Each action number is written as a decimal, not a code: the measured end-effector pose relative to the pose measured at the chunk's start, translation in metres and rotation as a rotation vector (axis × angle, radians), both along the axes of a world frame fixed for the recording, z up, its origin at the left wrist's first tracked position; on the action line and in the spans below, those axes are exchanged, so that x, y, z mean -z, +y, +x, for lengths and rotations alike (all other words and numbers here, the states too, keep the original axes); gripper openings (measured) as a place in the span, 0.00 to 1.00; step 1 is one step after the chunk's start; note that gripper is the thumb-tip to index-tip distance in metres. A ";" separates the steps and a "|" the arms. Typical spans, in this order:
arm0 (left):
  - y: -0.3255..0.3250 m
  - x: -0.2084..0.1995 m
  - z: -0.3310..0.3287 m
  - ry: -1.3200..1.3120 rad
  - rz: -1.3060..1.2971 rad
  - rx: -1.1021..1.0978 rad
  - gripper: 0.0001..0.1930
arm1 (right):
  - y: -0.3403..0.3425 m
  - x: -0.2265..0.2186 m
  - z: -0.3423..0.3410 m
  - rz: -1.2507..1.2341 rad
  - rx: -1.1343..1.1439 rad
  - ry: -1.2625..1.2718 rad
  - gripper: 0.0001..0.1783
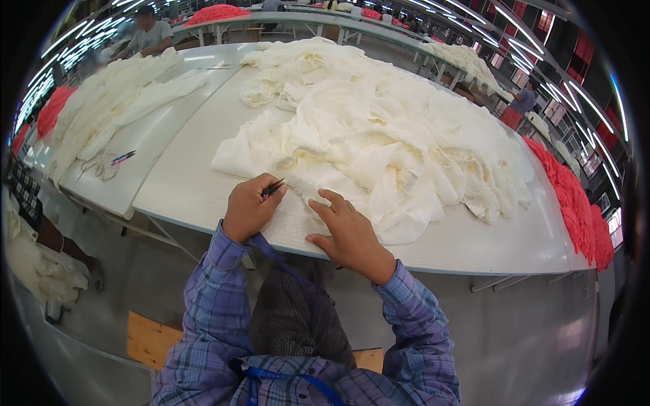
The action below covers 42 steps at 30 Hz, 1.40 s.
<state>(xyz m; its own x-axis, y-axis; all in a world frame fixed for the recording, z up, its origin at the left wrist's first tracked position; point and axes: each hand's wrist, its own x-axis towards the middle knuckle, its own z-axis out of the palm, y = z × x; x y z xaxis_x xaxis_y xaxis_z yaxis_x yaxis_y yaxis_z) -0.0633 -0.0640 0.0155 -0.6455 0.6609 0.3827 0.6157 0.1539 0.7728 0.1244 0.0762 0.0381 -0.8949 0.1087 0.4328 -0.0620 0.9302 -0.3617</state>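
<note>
My left hand (pixel 249 208) is closed around small thread snips (pixel 272 189), whose dark pointed tips stick out past the thumb and forefinger. It rests at the near edge of a heap of cream-white fabric (pixel 399 128) with gathered, elastic-looking bands. To its right, my right hand (pixel 352 237) is open, fingers apart, just over the near edge of the cloth. Whether its fingertips touch the fabric I cannot tell. A frayed-looking edge of the cloth lies between the two hands.
The heap lies on a white table (pixel 196 183). Another white table on the left holds more cream fabric (pixel 108 101) and pink-and-black snips (pixel 123 158). Red fabric (pixel 565 193) hangs over the right end. A person (pixel 147 34) stands at the far left. A wooden stool (pixel 150 337) is below.
</note>
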 end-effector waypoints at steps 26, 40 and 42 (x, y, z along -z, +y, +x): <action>-0.027 0.007 0.002 -0.249 0.178 0.181 0.10 | 0.274 -0.111 -0.109 -0.304 0.289 -0.133 0.11; -0.029 0.005 0.002 -0.232 0.117 0.157 0.10 | 0.373 -0.065 -0.052 0.493 0.596 0.311 0.37; -0.024 0.006 0.001 -0.219 0.145 0.174 0.10 | 0.292 -0.041 -0.058 0.299 0.430 0.221 0.30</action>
